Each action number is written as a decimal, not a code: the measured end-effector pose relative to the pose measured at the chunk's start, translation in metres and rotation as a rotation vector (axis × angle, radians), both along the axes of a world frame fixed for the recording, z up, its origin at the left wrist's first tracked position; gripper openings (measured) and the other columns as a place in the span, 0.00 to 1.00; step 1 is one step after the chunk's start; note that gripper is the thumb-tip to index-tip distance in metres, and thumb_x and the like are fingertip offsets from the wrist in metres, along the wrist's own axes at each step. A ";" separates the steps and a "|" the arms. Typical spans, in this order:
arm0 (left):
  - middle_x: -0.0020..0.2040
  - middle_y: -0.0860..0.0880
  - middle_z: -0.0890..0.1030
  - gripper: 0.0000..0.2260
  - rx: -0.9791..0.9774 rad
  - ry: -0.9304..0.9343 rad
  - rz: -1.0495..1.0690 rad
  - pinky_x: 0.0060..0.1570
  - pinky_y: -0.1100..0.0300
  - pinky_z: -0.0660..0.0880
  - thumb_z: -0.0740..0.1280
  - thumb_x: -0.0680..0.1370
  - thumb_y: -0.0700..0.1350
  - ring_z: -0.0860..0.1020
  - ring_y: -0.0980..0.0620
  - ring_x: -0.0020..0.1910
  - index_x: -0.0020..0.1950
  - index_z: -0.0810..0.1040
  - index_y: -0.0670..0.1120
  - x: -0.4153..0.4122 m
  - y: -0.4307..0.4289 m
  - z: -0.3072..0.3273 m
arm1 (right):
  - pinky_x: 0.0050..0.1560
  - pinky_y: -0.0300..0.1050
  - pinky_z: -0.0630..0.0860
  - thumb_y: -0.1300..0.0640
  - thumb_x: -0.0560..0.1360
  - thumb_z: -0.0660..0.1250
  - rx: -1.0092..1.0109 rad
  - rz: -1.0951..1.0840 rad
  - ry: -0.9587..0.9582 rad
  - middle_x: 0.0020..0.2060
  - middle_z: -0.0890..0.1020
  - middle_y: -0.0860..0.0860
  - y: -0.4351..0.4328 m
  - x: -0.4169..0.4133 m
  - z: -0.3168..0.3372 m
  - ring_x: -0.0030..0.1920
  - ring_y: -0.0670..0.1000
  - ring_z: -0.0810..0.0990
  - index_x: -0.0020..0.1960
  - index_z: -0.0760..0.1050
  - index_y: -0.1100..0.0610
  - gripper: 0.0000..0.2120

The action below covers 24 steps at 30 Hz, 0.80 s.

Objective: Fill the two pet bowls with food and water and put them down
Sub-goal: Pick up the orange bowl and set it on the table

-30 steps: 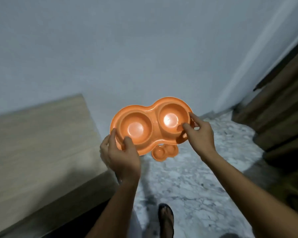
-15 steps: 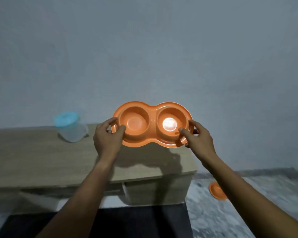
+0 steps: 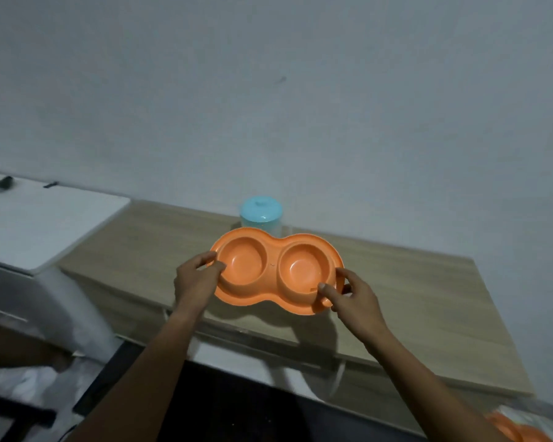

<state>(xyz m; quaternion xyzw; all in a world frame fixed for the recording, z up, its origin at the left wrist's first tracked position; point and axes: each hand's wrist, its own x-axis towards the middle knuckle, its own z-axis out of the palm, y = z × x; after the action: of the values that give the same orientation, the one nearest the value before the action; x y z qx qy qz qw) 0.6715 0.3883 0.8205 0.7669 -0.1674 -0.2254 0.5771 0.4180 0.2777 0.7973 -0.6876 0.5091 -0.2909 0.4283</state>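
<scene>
Head view: the empty orange double bowl (image 3: 276, 272) is gripped at its ends by left hand (image 3: 194, 280) and right hand (image 3: 351, 299); filling and placement are judged undone.

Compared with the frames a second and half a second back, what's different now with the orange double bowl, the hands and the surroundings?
The view swung from the floor round to the wooden cabinet. The orange double bowl was carried over its top and now sits lower and closer to it, in front of the blue-lidded container. Unchanged: left hand and right hand grip the bowl's ends, and both wells look empty.
</scene>
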 end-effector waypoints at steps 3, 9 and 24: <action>0.60 0.49 0.82 0.18 0.078 -0.033 -0.035 0.60 0.49 0.76 0.73 0.70 0.47 0.79 0.46 0.57 0.60 0.83 0.52 0.064 -0.002 -0.025 | 0.59 0.59 0.79 0.46 0.76 0.73 0.067 -0.006 0.047 0.60 0.79 0.53 -0.001 0.065 -0.024 0.57 0.55 0.78 0.74 0.71 0.54 0.30; 0.66 0.42 0.79 0.20 0.282 -0.110 -0.224 0.63 0.48 0.74 0.72 0.75 0.45 0.77 0.40 0.62 0.67 0.79 0.46 0.177 -0.022 -0.079 | 0.64 0.57 0.76 0.46 0.76 0.72 0.261 -0.083 0.115 0.68 0.78 0.56 -0.010 0.176 -0.069 0.64 0.58 0.78 0.75 0.70 0.54 0.31; 0.65 0.45 0.78 0.21 0.259 -0.099 -0.386 0.53 0.57 0.71 0.71 0.77 0.50 0.77 0.46 0.62 0.69 0.76 0.47 0.199 -0.040 -0.114 | 0.56 0.54 0.78 0.39 0.75 0.67 0.228 -0.365 0.184 0.61 0.78 0.61 0.007 0.204 -0.107 0.53 0.55 0.80 0.73 0.73 0.54 0.31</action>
<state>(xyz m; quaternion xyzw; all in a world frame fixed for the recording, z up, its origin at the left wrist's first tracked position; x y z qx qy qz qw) 0.8703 0.3487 0.7065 0.7985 -0.3087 -0.3132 0.4112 0.6220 0.2851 0.6904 -0.5550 0.6913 -0.2404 0.3952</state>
